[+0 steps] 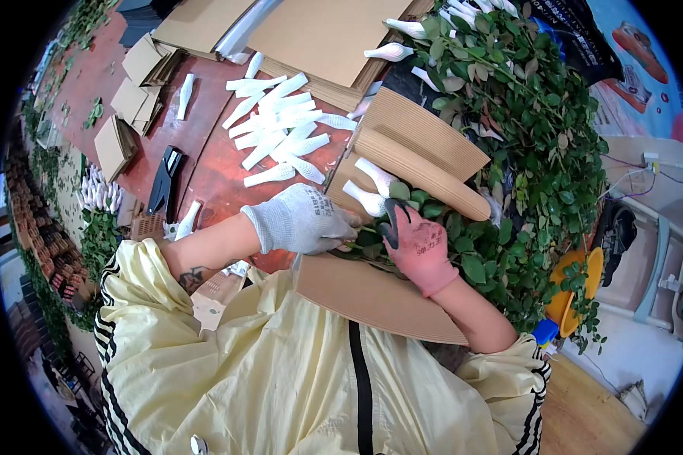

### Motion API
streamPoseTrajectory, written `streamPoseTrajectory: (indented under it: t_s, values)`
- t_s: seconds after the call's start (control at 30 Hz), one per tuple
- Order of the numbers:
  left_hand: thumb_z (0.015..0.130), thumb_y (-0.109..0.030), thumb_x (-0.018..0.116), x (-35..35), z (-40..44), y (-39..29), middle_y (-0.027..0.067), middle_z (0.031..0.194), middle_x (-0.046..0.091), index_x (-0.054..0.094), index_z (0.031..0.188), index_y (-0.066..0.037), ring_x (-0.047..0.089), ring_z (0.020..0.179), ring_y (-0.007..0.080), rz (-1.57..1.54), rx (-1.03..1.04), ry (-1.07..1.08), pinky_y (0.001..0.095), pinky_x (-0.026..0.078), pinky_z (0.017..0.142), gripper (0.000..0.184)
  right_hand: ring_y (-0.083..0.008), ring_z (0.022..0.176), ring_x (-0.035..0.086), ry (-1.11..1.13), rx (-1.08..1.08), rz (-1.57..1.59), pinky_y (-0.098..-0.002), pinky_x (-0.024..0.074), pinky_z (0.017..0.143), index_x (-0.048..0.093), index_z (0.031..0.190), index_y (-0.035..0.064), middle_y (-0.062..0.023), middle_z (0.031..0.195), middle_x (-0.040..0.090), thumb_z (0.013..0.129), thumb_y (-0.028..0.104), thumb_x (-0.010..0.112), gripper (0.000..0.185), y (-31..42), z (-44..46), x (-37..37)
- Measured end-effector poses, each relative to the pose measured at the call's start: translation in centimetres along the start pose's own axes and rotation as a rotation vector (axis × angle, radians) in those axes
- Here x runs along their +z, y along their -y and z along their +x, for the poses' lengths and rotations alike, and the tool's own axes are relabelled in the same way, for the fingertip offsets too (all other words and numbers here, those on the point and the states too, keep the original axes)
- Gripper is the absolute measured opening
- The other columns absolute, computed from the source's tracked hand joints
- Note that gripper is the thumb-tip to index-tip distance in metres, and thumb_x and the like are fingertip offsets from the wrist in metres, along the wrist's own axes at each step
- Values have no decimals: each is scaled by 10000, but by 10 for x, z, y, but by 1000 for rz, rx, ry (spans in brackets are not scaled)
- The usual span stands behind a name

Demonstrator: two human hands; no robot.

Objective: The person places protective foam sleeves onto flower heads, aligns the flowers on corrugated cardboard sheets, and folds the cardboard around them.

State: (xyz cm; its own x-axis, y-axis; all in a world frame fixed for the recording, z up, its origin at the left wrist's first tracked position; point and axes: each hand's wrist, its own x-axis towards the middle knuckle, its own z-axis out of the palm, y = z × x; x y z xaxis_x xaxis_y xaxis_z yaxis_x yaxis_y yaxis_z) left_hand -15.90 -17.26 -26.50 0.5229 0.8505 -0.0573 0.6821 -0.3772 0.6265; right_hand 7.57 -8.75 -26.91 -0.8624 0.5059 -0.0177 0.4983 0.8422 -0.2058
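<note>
My left hand (pixel 305 220), in a grey glove, is closed near the green stems at the table's front edge; what its fingers hold is hidden. My right hand (pixel 416 246), in a pink glove with dark fingertips, has its fingers bent over leafy stems beside two white-netted flower buds (pixel 366 199). Below both hands lies a sheet of corrugated cardboard (pixel 379 299), against the yellow jacket. Behind the buds is a rolled piece of corrugated cardboard (pixel 425 171), with a flatter sheet (pixel 425 129) next to it.
White foam nets (pixel 284 121) are heaped on the red table (pixel 212 155). A black stapler (pixel 165 180) and small cardboard stacks (pixel 116 148) are at the left. Large cardboard sheets (pixel 311 38) lie at the back. Leafy stems (pixel 539 167) fill the right side, near a yellow basin (pixel 584 284).
</note>
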Motion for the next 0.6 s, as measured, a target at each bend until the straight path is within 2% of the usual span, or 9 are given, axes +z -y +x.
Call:
streamPoseTrajectory:
  t_s: [0.03,0.17,0.23,0.37,0.47,0.53,0.6]
  values:
    - [826,-275,542,3,0,2,33,908,650,649,1022,-205,649,746,238,0,-2,-4,373,510,621,234,-280,780,631,-3,5,-20,-388,501,670,543,1126,79,-95,1060,602,744,231,662,428,1,1,0]
    - [810,-294,552,5,-3,2,38,853,654,659,1004,-217,647,723,237,-8,8,23,382,509,615,235,-259,776,624,127,53,-13,-385,485,653,552,1102,60,-105,1058,581,767,276,630,406,-2,13,-3]
    - [805,-296,555,3,-4,2,42,829,654,664,993,-218,646,713,237,-23,7,9,384,508,612,231,-264,782,629,26,12,17,-385,497,667,545,1120,60,-114,1046,591,767,275,637,424,-3,14,-1]
    - [799,-287,554,6,-4,1,48,773,648,671,950,-215,642,692,243,-23,4,-10,386,504,600,204,-288,773,627,-12,-14,159,-406,493,657,529,1113,79,-101,1032,599,726,220,686,441,-4,16,8]
    - [797,-286,551,7,-5,1,55,756,642,668,920,-210,640,681,246,-16,-7,-35,389,503,595,186,-287,765,625,-10,41,101,-393,494,652,541,1077,80,-93,983,604,732,236,677,402,-1,11,4]
    - [796,-287,550,7,-5,-1,59,751,639,665,908,-206,638,674,249,-19,-13,-29,391,503,594,180,-251,767,630,31,14,-69,-374,496,647,535,1118,66,-106,991,609,738,303,655,463,3,8,-1]
    - [796,-283,548,3,-2,-4,65,734,633,661,890,-199,635,655,256,-43,-29,-12,394,499,593,169,-250,767,629,101,34,-61,-374,495,650,532,1124,70,-101,1001,610,734,303,656,471,5,15,-5]
